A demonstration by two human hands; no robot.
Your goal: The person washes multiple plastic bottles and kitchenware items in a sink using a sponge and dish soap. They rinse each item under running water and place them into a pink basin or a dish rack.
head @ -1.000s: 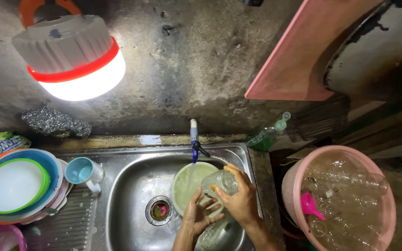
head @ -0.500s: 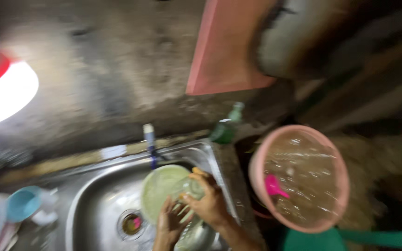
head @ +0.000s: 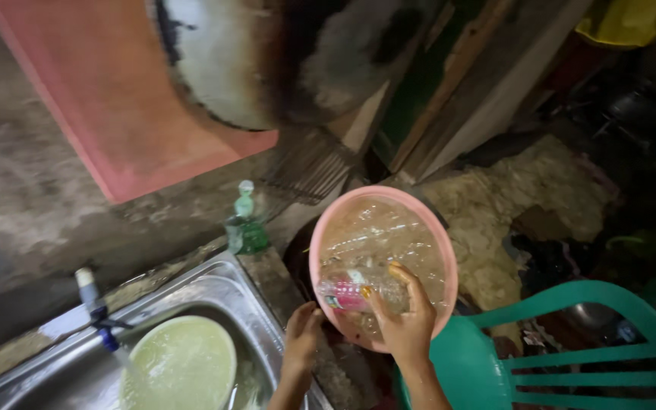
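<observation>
My right hand [head: 405, 323] grips a clear drinking glass [head: 351, 292] lying on its side in the water of a round pink basin [head: 319, 235]. Something pink shows through the glass. My left hand [head: 302, 334] rests with loose fingers on the ledge between the steel sink [head: 191, 292] and the basin, holding nothing. A pale green plate [head: 180, 364] lies in the sink under the running tap [head: 91, 300].
A green soap bottle [head: 246, 228] stands at the sink's back corner. A green plastic chair [head: 571, 357] sits just right of the basin. A pink board [head: 115, 99] hangs on the wall above. Dark clutter fills the far right.
My view has swung right from the sink to the basin. My right hand carried the glass from above the plate into the basin's water; my left hand left the glass.
</observation>
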